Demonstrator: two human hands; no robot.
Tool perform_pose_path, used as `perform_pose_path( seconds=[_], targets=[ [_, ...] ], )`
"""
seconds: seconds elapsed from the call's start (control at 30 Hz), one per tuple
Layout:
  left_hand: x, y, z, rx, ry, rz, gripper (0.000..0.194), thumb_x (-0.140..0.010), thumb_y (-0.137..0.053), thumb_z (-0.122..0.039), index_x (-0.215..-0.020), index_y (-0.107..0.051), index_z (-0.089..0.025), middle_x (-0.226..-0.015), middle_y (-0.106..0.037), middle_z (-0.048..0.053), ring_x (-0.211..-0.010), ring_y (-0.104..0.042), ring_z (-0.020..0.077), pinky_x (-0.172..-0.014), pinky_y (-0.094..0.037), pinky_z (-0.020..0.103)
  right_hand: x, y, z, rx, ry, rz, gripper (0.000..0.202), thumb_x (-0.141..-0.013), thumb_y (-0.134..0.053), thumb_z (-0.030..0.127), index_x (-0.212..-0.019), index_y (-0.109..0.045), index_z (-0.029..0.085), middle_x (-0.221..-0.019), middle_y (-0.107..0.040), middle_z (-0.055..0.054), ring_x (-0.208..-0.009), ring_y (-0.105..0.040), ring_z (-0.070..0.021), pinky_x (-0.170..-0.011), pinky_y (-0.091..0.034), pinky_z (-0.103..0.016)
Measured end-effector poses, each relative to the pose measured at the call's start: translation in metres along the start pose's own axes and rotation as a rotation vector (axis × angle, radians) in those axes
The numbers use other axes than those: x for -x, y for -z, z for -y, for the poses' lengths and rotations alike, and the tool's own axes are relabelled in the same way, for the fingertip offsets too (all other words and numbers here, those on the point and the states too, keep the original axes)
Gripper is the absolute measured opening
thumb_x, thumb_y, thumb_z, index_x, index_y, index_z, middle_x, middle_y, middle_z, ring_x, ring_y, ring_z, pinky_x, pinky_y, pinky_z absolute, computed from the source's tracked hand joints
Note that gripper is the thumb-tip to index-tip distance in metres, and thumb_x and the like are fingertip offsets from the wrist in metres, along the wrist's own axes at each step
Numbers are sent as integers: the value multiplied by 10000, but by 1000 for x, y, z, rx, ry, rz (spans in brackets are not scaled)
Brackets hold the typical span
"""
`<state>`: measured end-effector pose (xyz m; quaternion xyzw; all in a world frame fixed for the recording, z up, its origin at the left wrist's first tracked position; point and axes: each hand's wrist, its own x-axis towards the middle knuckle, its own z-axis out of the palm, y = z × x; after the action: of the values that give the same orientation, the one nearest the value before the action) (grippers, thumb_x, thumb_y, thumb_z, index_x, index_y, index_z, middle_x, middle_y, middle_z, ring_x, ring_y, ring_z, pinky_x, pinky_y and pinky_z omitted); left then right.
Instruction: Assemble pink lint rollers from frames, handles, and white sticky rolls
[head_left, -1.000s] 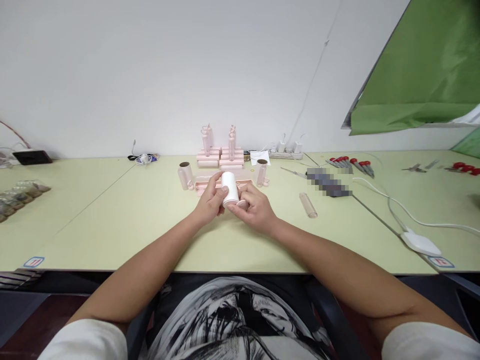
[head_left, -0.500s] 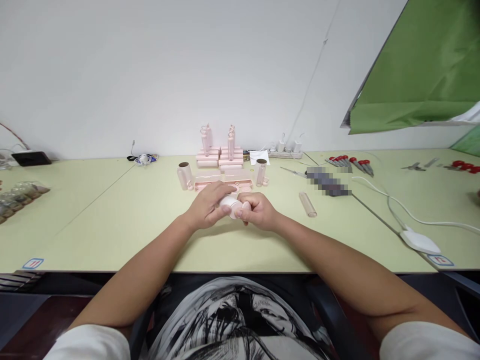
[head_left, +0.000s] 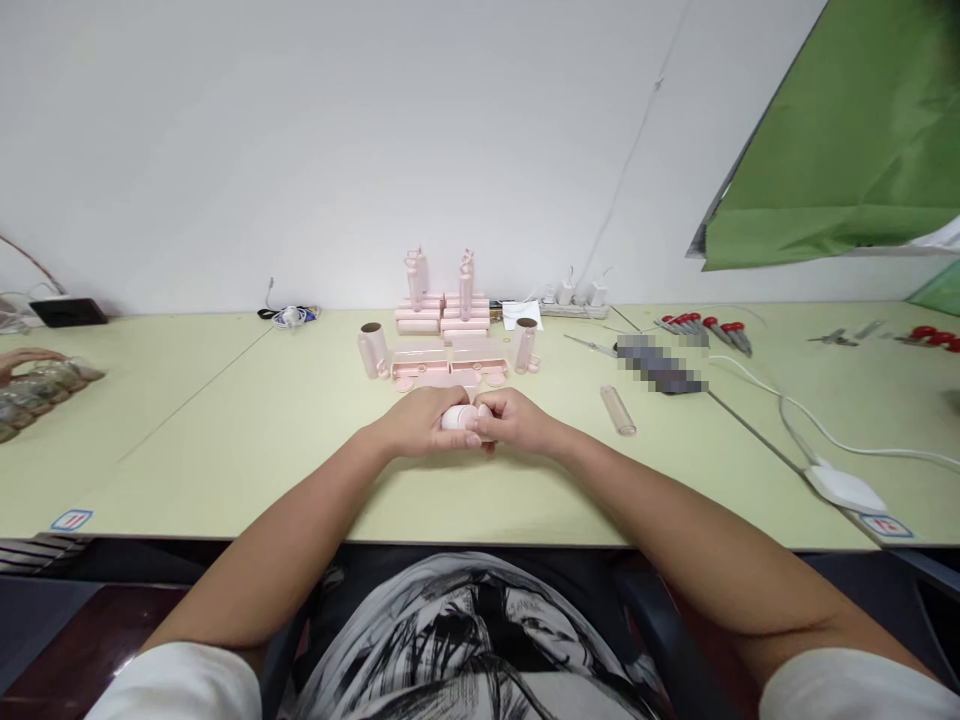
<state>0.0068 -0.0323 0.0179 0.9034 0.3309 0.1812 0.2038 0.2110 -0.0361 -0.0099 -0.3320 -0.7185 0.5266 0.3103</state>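
Close together over the near middle of the table, both hands hold one small pale pink cylindrical part. My left hand is wrapped round its left side, thumb along the near face. My right hand has its fingers curled and pinches the right end with the thumb. Fingers cover much of the part, so its exact kind is unclear. Just beyond lies a long pink tray-like piece with pink discs beside it. Two upright clear pink tubes stand on either side, small pink rings at their feet.
Against the wall, pink bottles with loops stand by stacked pink cylinders. A clear tube lies to the right, near a pixelated dark object, red-ended tools and a white cable. Another person's hand touches wrapped items at far left.
My left hand has shifted its grip, its thumb now stretched further right along the part. The pink discs beyond have come into view. Another person's hand has appeared at far left.
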Motion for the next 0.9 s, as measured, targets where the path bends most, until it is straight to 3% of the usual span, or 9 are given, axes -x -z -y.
perform_pose_path(
  seconds=[0.33,0.5,0.63,0.9],
  targets=[
    [-1,2,-1,-72,64,7,556,-772,-520,-726,-840,-586,-178,-757,-639,14,-675,-563,170,-584,-326,259,0,0,1,5,-23,46,518,-752,-643,669,-731,-498,172,-639,-579,8,-475,-597,-118,-412,-481,-229],
    [-1,3,-2,-82,46,17,559,-771,-520,-726,-840,-590,-176,-760,-642,13,-668,-559,162,-579,-325,255,1,1,5,72,25,68,522,-769,-614,677,-698,-506,171,-694,-516,8,-537,-561,-108,-462,-513,-246],
    [-1,3,-4,-103,65,34,539,-758,-545,-713,-822,-598,-181,-759,-655,10,-677,-576,165,-582,-333,256,0,6,3,198,95,93,499,-805,-596,639,-655,-497,173,-737,-496,1,-557,-500,-99,-470,-455,-236],
    [-2,0,-2,-144,32,67,499,-747,-573,-686,-792,-611,-190,-777,-674,7,-699,-593,167,-594,-337,257,1,11,6,415,237,141,389,-887,-571,485,-693,-621,151,-832,-564,-31,-739,-533,-134,-664,-413,-256]
  ],
)
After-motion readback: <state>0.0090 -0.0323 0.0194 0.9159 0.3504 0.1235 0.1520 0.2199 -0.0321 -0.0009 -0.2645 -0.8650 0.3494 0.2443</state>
